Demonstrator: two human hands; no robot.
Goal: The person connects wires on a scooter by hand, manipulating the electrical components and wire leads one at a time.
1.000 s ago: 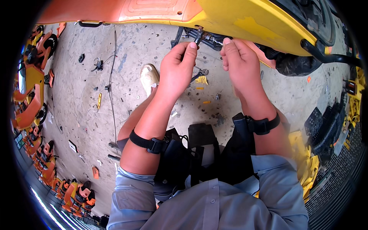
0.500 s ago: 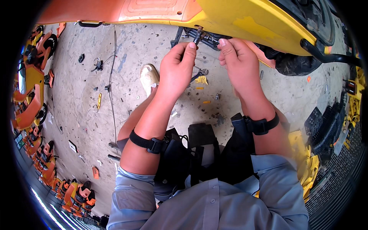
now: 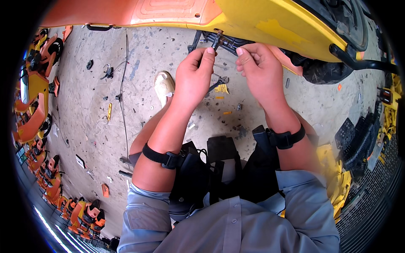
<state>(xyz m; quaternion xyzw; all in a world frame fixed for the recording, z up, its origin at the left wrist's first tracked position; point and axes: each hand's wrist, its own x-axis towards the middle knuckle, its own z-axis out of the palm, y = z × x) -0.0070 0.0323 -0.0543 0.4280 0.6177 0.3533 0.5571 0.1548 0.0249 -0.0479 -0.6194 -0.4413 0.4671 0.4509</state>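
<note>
My left hand is closed around a short dark metal rod, its thumb lying along the lower end. The rod's top meets a rusty bracket under the lower edge of an orange and yellow scooter body. To the right, my right hand holds its thumb and fingers pinched together, a little apart from the rod. Whatever lies between those fingertips is too small or hidden to make out. Behind both hands, dark metal framework shows beneath the yellow panel.
On the concrete floor lie an adjustable wrench, a small metal socket, yellow scraps and a black cable. Orange scooters line the left side. Black plastic parts and yellow panels lie at the right.
My right hand has shifted slightly left and down, its fingertips lower beside the metal part. My left hand keeps its grip on the rod, which has barely moved.
</note>
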